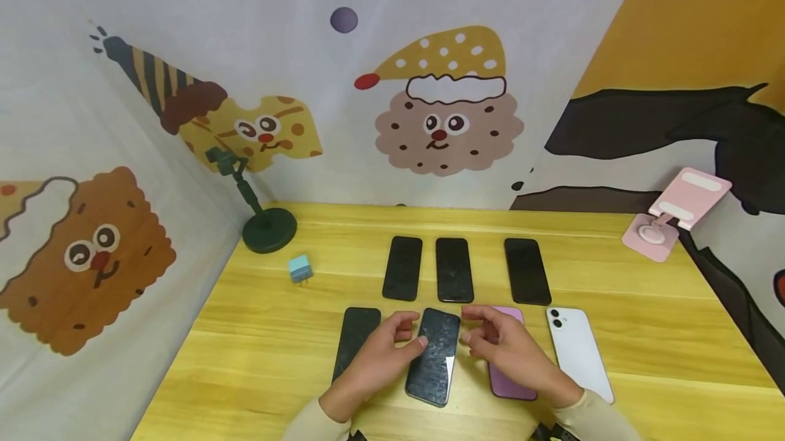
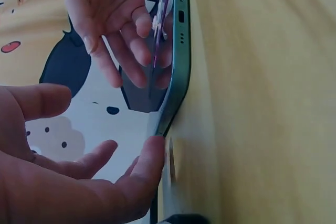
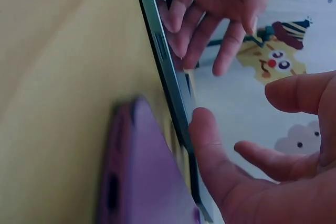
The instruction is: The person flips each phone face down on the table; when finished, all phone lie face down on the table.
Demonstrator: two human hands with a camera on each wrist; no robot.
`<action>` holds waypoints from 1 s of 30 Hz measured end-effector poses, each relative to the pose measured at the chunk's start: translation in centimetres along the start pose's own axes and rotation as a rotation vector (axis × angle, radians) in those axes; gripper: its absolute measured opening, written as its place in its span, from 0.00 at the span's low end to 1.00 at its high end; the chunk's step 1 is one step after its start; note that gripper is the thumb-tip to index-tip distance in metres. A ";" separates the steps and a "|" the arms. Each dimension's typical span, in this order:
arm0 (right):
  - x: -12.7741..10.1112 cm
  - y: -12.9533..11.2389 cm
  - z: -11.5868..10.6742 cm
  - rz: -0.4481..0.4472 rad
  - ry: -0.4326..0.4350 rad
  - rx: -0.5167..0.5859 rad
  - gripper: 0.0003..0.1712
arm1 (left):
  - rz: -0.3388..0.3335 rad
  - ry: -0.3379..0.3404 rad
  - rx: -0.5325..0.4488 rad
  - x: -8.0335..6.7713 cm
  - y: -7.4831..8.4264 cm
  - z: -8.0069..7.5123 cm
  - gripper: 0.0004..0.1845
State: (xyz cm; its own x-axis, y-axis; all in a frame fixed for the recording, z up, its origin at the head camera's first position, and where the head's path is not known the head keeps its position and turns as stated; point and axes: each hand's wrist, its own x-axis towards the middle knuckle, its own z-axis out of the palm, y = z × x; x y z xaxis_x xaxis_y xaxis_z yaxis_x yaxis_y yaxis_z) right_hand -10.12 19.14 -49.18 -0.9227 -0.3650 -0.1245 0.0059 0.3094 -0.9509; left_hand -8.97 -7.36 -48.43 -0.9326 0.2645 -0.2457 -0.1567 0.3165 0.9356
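A smartphone [image 1: 437, 359] with a dark, reflective screen and a green frame [image 2: 181, 51] lies face up on the table between the two hands. My left hand [image 1: 386, 352] is at its left side, fingers loosely bent, the thumb tip over the screen's edge in the head view. On the other side my right hand [image 1: 505, 345] hovers with relaxed fingers, partly covering a purple phone [image 1: 514, 386]. One right fingertip [image 3: 202, 119] appears right at the green frame in the right wrist view. Neither hand grips anything.
Three dark phones lie in a back row, including a middle phone [image 1: 454, 270]. A black phone [image 1: 356, 335] lies left, partly behind my left hand; a white phone [image 1: 582, 352] lies right. A green stand [image 1: 270, 230], blue charger [image 1: 300, 268] and pink phone stand [image 1: 653, 236] stand farther back.
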 end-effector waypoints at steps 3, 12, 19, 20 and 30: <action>0.0 0.1 0.8 0.032 -0.009 0.021 0.37 | -0.022 -0.026 -0.024 0.0 -0.2 0.0 0.28; -0.6 0.0 2.2 0.073 0.012 0.007 0.39 | -0.045 -0.062 -0.097 0.5 -0.1 -0.2 0.32; -0.7 -0.1 2.4 0.053 0.031 -0.023 0.36 | -0.069 -0.069 -0.159 0.8 0.0 -0.2 0.36; -0.7 -0.1 2.3 0.049 0.032 -0.022 0.36 | -0.069 -0.068 -0.168 0.9 -0.1 -0.2 0.36; -0.4 -0.4 2.1 0.066 0.028 -0.019 0.37 | -0.119 -0.051 -0.271 1.4 -0.2 0.0 0.39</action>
State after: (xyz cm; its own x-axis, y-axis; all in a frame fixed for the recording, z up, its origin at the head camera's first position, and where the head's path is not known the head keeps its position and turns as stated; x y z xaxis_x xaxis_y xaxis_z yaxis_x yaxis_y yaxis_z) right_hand -8.96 17.26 -49.37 -0.9310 -0.3183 -0.1787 0.0601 0.3491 -0.9351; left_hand -10.22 -7.06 -48.92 -0.8859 0.2876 -0.3641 -0.3519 0.0949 0.9312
